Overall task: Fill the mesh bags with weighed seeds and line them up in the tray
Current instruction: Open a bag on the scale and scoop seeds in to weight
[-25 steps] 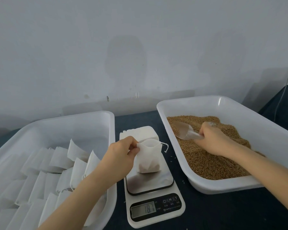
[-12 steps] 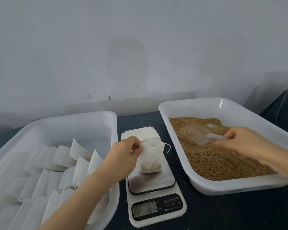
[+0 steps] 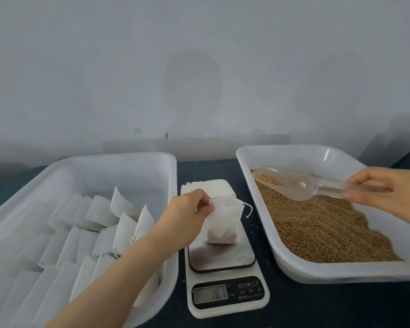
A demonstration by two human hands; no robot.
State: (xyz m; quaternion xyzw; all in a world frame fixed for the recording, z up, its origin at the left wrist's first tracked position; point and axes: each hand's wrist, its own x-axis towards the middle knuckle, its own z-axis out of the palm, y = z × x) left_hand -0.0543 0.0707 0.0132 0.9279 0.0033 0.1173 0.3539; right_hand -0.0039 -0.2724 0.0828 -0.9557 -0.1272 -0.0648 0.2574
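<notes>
Head view. Left hand fingers pinch the mesh bag at its rim, holding its mouth open on the scale. Right hand fingers pinch the scoop handle, level above the seed tray, presumably so spills fall back.

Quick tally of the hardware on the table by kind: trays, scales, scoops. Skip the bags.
White trays: 2, the bag tray and the seed tray
Scale: 1
Scoop: 1
Total: 4
</notes>
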